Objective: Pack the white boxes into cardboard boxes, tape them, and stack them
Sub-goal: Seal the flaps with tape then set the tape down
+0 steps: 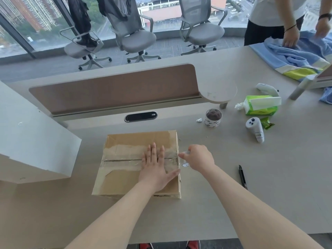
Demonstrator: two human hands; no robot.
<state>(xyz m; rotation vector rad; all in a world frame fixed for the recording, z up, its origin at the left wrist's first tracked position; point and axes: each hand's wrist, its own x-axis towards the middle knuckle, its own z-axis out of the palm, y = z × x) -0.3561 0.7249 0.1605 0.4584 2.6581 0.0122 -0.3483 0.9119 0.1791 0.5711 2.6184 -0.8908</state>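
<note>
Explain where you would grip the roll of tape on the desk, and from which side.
Probably from above: the roll of tape lies flat with its open core facing up, so hook fingers inside the core, thumb on the outer wall.

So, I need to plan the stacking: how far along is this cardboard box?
Done: the cardboard box is closed, clear tape covering its centre seam. In hand: left hand presses the tape flat; right hand holds the tape at the right edge. Left: cutting it, perhaps with the knife, then stacking.

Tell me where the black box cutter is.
In the head view, the box cutter lies on the desk, right of the cardboard box and right hand.
</note>
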